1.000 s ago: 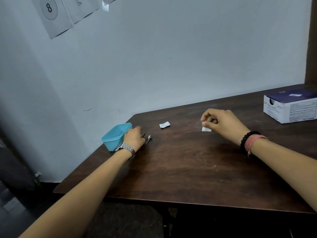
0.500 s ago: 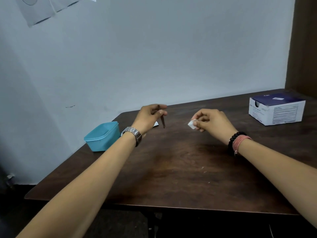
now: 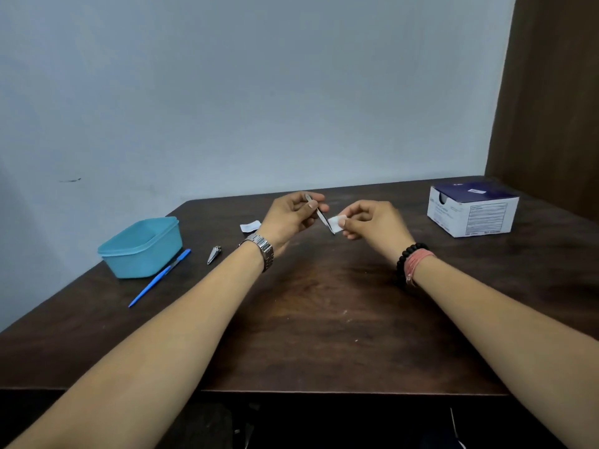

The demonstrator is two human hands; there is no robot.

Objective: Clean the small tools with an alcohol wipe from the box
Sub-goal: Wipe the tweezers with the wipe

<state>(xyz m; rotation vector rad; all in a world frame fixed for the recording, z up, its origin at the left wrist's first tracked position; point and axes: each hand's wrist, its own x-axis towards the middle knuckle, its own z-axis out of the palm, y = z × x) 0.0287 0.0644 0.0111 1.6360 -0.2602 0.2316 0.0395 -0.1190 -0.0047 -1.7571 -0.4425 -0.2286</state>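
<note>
Above the middle of the dark wooden table (image 3: 324,319), my left hand (image 3: 291,218) pinches slim metal tweezers (image 3: 321,215), tips pointing down and right. My right hand (image 3: 372,223) pinches a small white alcohol wipe (image 3: 337,222) against the tweezers' lower end. The white and purple wipe box (image 3: 473,212) stands at the back right. A metal nail clipper (image 3: 214,255) and a blue-handled tool (image 3: 160,277) lie on the table to the left.
A teal plastic container (image 3: 142,247) sits at the left, next to the blue-handled tool. A torn white wrapper (image 3: 250,226) lies behind my left wrist. A pale wall runs along the back and a brown panel stands at the right.
My left hand lifted the tweezers from beside the container and brought them to the centre. My right hand raised the wipe off the table to meet them. The camera tilted down.
</note>
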